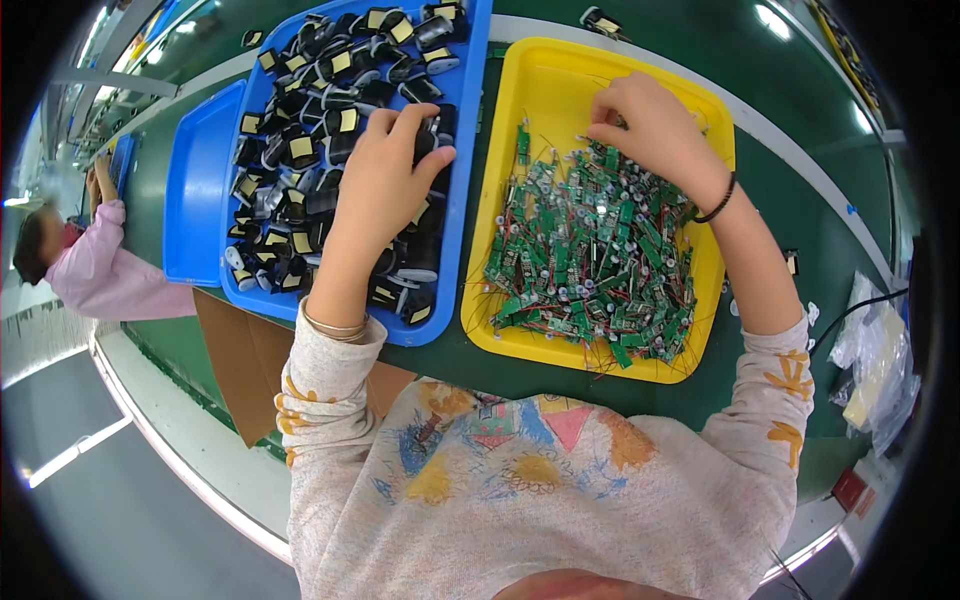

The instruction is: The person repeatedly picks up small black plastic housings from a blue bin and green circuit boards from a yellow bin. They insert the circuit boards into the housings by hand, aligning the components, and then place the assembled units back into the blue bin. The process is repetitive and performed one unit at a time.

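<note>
I have a blue tray (pixel 473 120) of black plastic housings (pixel 302 148) at left, a yellow tray (pixel 560 72) of green circuit boards (pixel 590 255) at right; the left hand (pixel 385 182) has thumb and fingers round one black housing (pixel 426 147) near the blue tray's right wall; it looks light, stiff, perhaps slick, best gripped by its sides, long axis hidden; the right hand (pixel 650 122) bends over the boards' far edge, its grasp I cannot tell; boards seem fragile, best held by edges; they point every way, one far-left strip board (pixel 523 145) lying near to far.
</note>
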`<state>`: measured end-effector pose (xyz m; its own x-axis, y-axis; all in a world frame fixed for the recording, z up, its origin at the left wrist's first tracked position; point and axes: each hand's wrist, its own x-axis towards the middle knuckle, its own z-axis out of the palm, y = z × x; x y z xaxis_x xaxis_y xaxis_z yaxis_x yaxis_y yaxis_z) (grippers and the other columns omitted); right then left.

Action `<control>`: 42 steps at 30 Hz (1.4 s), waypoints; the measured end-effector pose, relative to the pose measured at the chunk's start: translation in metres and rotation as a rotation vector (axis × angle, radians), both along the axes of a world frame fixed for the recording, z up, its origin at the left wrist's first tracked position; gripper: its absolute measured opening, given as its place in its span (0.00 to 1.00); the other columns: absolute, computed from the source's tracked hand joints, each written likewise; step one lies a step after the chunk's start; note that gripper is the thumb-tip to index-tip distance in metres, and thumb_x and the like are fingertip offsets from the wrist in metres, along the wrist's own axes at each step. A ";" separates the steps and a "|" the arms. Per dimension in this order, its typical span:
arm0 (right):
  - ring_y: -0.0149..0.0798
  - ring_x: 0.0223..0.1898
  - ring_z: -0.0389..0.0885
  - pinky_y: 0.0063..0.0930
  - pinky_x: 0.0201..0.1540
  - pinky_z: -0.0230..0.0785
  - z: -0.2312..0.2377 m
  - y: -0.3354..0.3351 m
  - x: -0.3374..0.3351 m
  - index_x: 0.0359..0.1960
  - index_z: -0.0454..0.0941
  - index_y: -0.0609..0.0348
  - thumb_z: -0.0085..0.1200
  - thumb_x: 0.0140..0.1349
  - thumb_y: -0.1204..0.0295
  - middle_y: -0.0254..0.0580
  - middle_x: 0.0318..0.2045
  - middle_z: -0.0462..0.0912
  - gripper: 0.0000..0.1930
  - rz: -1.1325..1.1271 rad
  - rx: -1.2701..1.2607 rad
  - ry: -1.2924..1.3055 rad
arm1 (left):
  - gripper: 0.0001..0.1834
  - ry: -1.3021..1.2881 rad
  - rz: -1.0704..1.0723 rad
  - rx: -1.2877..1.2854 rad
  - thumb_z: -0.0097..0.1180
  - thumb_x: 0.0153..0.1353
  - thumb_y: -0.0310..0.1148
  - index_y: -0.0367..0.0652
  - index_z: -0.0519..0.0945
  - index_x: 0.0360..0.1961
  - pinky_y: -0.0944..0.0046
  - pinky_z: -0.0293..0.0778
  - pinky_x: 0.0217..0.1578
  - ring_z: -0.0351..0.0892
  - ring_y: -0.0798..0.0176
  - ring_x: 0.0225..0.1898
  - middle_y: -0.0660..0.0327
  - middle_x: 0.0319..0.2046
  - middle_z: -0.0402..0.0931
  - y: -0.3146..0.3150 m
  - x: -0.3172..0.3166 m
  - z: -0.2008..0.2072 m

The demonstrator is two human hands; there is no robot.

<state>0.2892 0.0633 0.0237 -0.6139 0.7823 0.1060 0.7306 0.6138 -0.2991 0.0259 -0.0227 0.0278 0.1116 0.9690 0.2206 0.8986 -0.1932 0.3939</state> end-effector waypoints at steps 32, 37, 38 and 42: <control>0.27 0.30 0.71 0.20 0.37 0.62 0.023 -0.064 -0.032 0.36 0.72 0.61 0.48 0.59 0.69 0.33 0.29 0.74 0.08 0.105 -0.676 1.200 | 0.36 -1.174 -0.279 -0.219 0.58 0.49 0.32 0.38 0.57 0.59 0.64 0.66 0.45 0.69 0.62 0.44 0.54 0.44 0.69 -0.016 0.059 0.012; 0.25 0.30 0.69 0.19 0.37 0.62 0.015 -0.080 -0.042 0.39 0.69 0.62 0.44 0.63 0.68 0.33 0.30 0.73 0.10 0.275 -1.292 1.574 | 0.34 -0.808 -0.381 0.011 0.50 0.54 0.49 0.34 0.64 0.55 0.61 0.61 0.47 0.63 0.57 0.47 0.50 0.48 0.62 -0.013 0.061 -0.002; 0.25 0.31 0.69 0.19 0.38 0.62 0.012 -0.081 -0.041 0.38 0.69 0.62 0.44 0.63 0.68 0.33 0.29 0.73 0.10 0.268 -1.281 1.582 | 0.32 -0.710 -0.366 0.036 0.50 0.54 0.49 0.34 0.67 0.53 0.62 0.61 0.47 0.63 0.57 0.46 0.51 0.47 0.62 -0.012 0.059 0.000; 0.25 0.31 0.69 0.19 0.38 0.62 0.002 -0.081 -0.039 0.37 0.69 0.62 0.44 0.63 0.69 0.33 0.29 0.73 0.08 0.197 -1.164 1.573 | 0.21 -0.887 -0.272 -0.178 0.56 0.52 0.35 0.36 0.74 0.46 0.70 0.66 0.31 0.67 0.67 0.31 0.56 0.37 0.68 -0.016 0.059 0.008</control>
<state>0.2503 -0.0178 0.0257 -0.5772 0.8072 0.1232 -0.5822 -0.3011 -0.7553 0.0846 -0.0388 0.0358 0.2012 0.9619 0.1850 0.1900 -0.2236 0.9560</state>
